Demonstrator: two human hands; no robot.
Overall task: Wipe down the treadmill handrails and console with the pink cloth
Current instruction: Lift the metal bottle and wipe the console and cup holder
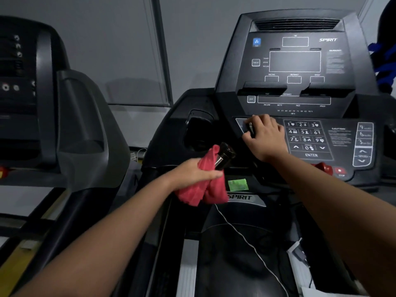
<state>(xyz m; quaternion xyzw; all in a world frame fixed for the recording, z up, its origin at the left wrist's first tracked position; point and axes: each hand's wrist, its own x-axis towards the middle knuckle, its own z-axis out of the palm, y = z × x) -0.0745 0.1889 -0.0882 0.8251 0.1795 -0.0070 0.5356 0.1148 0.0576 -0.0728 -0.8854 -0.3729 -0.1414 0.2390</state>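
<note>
Your left hand (192,173) grips the pink cloth (211,192) against a black handle (226,155) just below the console (300,86). Your right hand (264,137) lies on the keypad (308,139) with curled fingers. Whether it holds something, I cannot tell.

The one camera sits on my head, looking forward and down from close above my arms; it faces the treadmill console (300,86) straight ahead; a second treadmill (55,108) fills the left edge.
</note>
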